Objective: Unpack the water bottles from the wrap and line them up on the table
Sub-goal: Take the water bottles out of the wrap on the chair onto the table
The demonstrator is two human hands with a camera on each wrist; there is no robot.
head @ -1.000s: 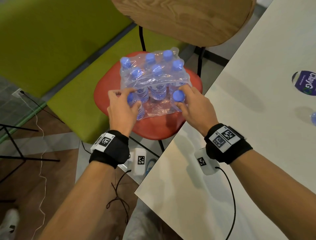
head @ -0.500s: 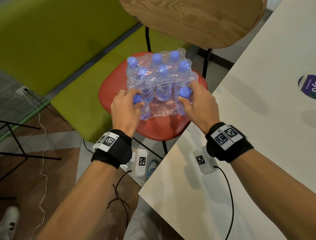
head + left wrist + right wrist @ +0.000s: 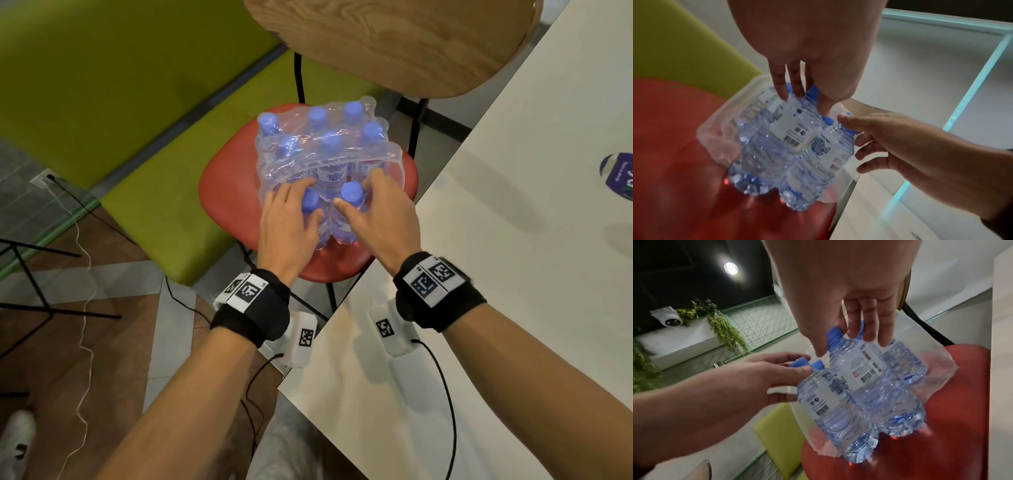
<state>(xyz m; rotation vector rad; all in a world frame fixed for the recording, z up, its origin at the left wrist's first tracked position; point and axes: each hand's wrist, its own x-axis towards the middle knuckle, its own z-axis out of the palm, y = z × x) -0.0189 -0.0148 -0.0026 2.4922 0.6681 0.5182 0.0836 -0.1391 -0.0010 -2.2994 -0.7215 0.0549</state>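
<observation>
Head view showed the wrap (image 3: 329, 161) on a red chair (image 3: 222, 192) beside the table (image 3: 496, 274). Left hand (image 3: 287, 226) and right hand (image 3: 376, 219) each gripped a front bottle's neck, probably to pull both through the torn opening.

The near end of the clear plastic shrink wrap (image 3: 329, 161) is torn open, so the two front blue-capped water bottles (image 3: 344, 219) are reachable from above and from the near side. The six bottles behind are closed in by film. The round red chair seat (image 3: 226, 192) is bare to the left of the pack. On the right, passage is bounded by the white table edge (image 3: 435, 205); beyond the pack, by the wooden chair back (image 3: 394, 44).
</observation>
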